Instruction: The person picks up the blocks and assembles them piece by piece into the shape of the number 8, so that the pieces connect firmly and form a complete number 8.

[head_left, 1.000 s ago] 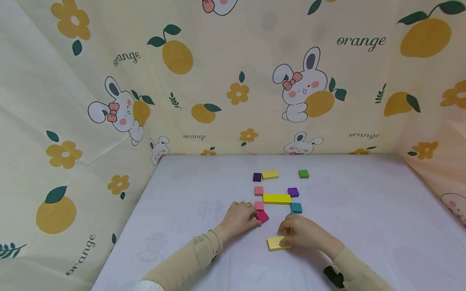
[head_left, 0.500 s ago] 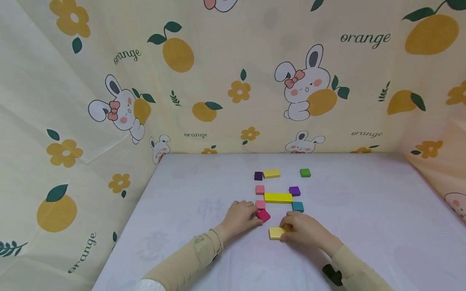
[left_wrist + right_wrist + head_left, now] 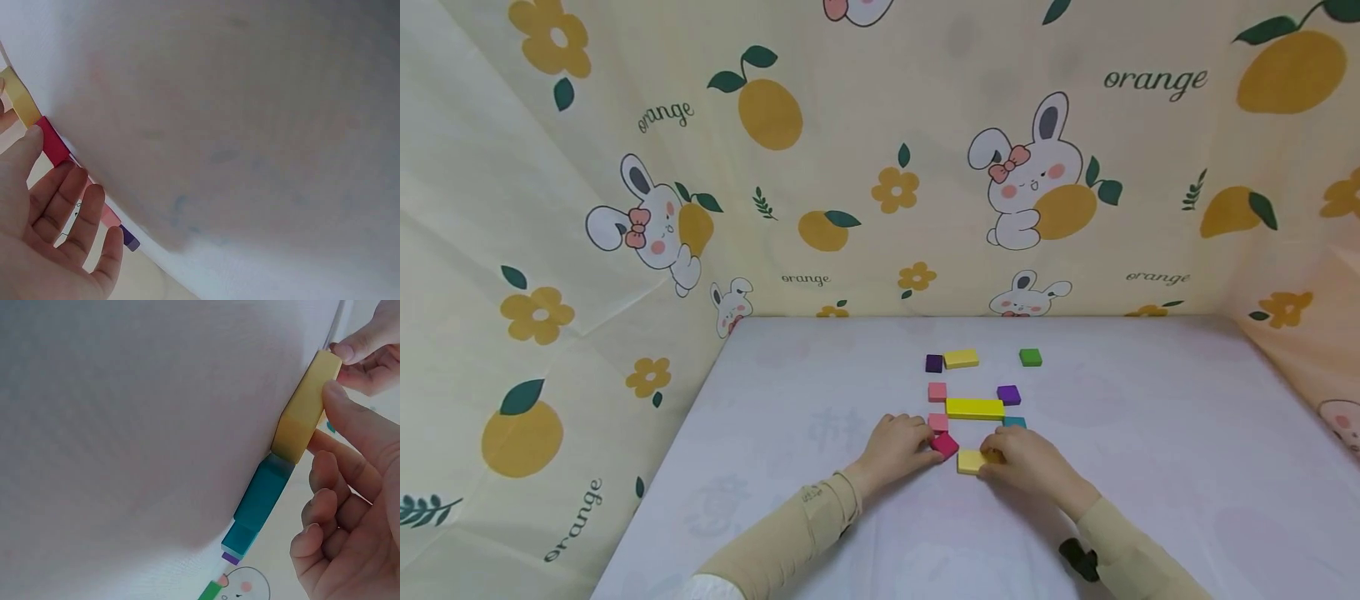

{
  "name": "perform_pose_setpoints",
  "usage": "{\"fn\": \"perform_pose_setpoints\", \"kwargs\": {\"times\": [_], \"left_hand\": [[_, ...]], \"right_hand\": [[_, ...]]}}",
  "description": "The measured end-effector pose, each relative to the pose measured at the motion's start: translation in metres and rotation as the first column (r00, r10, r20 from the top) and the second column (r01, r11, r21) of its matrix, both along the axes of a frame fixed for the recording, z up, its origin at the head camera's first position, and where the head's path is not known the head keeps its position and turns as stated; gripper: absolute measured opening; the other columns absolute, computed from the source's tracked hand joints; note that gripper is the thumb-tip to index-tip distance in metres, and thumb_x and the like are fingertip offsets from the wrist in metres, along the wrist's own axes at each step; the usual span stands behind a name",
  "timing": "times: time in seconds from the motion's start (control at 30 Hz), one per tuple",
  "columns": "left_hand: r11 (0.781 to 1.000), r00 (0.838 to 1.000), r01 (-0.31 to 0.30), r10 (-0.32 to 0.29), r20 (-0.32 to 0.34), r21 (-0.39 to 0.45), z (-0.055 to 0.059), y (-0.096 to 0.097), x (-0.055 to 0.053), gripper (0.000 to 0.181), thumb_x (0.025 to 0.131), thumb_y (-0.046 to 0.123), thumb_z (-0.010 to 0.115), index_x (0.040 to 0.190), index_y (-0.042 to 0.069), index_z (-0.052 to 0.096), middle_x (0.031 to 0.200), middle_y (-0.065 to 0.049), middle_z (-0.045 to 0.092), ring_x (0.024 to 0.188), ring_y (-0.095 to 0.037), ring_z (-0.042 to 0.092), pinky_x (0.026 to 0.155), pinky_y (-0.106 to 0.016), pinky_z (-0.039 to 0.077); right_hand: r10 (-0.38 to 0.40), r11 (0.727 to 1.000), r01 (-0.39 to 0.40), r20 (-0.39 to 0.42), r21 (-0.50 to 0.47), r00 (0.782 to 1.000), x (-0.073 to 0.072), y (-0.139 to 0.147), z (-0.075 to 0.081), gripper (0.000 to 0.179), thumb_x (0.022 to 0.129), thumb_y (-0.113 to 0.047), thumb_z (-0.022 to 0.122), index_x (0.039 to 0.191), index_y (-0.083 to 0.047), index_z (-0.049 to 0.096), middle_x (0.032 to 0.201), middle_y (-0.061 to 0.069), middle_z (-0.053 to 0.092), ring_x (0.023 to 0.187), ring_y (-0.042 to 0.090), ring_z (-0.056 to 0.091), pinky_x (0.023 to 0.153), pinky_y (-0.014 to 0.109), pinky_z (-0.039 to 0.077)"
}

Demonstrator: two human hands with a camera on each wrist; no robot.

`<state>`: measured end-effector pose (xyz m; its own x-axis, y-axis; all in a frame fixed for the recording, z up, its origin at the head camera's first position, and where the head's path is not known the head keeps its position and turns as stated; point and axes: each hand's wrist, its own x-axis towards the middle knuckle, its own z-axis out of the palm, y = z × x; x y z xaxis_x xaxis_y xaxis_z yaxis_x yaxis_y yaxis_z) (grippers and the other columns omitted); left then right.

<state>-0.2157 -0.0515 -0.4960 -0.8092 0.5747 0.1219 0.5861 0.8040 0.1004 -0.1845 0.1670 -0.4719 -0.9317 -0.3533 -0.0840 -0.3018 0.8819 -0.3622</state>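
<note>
My left hand pinches a magenta block between thumb and index finger; the block sits turned at an angle below a pink block. The other left fingers spread loosely in the left wrist view. With thumb and index finger, my right hand holds a pale yellow block flat by its long sides, just right of the magenta block. In the right wrist view, a teal block lies beyond the yellow block, with a second teal one behind it.
A long bright yellow block lies between the pink and teal columns. Another pink block and a purple block stand above its ends. Farther back are a dark purple block, a yellow block and a green block.
My right hand has taken hold of the pale yellow block and slid it away from me, up beside the magenta block. My left hand has stayed in place on the magenta block.
</note>
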Motion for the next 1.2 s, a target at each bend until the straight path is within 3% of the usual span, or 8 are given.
{"fn": "perform_pose_setpoints", "kwargs": {"times": [0.83, 1.03, 1.2], "left_hand": [[1.0, 1.0, 0.006, -0.006, 0.002, 0.011, 0.001, 0.001, -0.003, 0.028, 0.083, 0.047, 0.064, 0.094, 0.022, 0.069, 0.076, 0.012, 0.06, 0.067, -0.006, 0.047, 0.064, -0.02, 0.033], [1.0, 1.0, 0.001, -0.001, 0.012, 0.007, 0.001, 0.001, -0.002, 0.03, 0.083, 0.048, 0.063, 0.097, 0.022, 0.069, 0.078, 0.011, 0.061, 0.069, -0.006, 0.048, 0.065, -0.021, 0.035], [1.0, 1.0, -0.001, 0.001, 0.028, 0.011, 0.003, 0.0, 0.001, 0.029, 0.083, 0.047, 0.064, 0.097, 0.022, 0.069, 0.079, 0.011, 0.062, 0.069, -0.006, 0.047, 0.066, -0.021, 0.036]], "right_hand": [[0.017, 1.0, -0.018, -0.013, -0.02, 1.0, -0.003, 0.002, 0.005, 0.032, 0.076, -0.029, 0.075, 0.101, -0.01, 0.07, 0.08, -0.006, 0.063, 0.071, 0.009, 0.045, 0.064, 0.024, 0.043], [-0.009, 0.999, 0.011, 0.035, -0.045, 0.999, -0.011, 0.008, 0.009, 0.03, 0.079, -0.028, 0.072, 0.104, -0.011, 0.069, 0.067, -0.008, 0.055, 0.065, 0.009, 0.045, 0.058, 0.022, 0.039], [-0.026, 0.998, 0.028, 0.048, -0.048, 0.999, -0.023, 0.019, 0.017, 0.031, 0.083, -0.027, 0.069, 0.106, -0.007, 0.067, 0.067, -0.003, 0.052, 0.066, 0.012, 0.045, 0.059, 0.025, 0.039]]}}
